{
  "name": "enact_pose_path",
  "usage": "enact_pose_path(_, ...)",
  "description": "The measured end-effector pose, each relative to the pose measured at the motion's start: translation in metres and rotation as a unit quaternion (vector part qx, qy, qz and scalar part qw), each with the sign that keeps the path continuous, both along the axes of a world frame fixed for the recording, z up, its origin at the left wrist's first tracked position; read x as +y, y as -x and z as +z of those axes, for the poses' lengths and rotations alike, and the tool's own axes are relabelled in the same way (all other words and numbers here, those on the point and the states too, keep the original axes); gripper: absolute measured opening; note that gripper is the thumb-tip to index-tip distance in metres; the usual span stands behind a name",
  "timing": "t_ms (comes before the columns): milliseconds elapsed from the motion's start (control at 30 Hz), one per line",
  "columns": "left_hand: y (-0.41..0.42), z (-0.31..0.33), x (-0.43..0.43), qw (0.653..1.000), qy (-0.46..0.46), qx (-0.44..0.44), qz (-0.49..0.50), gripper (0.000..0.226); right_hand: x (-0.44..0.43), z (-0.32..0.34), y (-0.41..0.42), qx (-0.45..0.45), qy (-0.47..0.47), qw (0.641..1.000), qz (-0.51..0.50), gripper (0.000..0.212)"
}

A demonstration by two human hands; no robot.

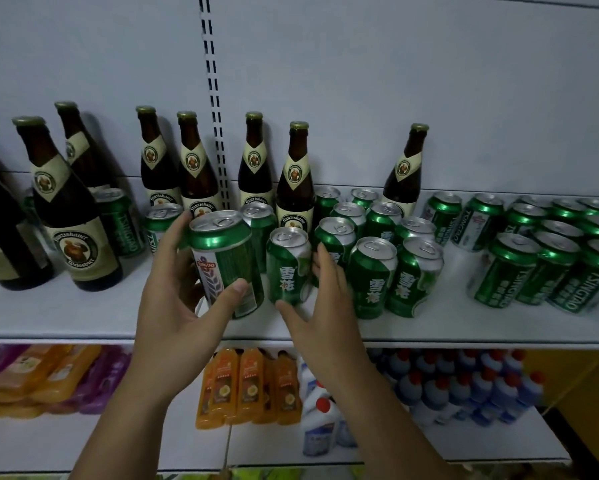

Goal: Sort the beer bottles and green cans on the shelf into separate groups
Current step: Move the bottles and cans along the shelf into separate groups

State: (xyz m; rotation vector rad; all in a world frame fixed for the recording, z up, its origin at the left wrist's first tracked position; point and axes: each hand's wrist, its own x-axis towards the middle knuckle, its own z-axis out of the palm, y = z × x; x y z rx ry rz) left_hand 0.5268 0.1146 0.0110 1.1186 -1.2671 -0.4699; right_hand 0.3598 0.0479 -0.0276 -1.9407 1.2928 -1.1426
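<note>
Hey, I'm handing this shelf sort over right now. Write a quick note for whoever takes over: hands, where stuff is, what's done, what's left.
The left grip holds a Tsingtao can at the shelf front. The right grip holds a Snow can beside it.
The bottles stand along the back, left and centre. A lone bottle stands behind the Snow cluster.
Done: a Tsingtao group sits at the right.
Left: pull the stray cans from among the bottles and move the lone bottle to the others.
</note>
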Motion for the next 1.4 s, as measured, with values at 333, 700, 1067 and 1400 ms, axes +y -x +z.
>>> enact_pose_path(333, 0.061, 0.011, 0.006, 0.999, 0.021, -0.024, -0.034, 0.079, 0.041, 0.031, 0.088, 0.022, 0.069, 0.997, 0.023, 0.077)
enact_pose_path(700, 0.239, 0.017, -0.016, 0.991, -0.002, -0.102, -0.087, 0.084, 0.060, 0.035, 0.291, 0.179, 0.058, 0.978, -0.093, 0.094)
enact_pose_path(1067, 0.340, 0.037, -0.081, 0.994, -0.024, -0.074, -0.079, 0.084, 0.075, 0.029, 0.390, 0.247, -0.004, 0.967, -0.070, 0.093)
enact_pose_path(1400, 0.352, 0.119, -0.204, 0.955, -0.093, -0.270, -0.081, 0.076, 0.052, 0.046, 0.389, 0.296, 0.063, 0.952, -0.046, 0.106)
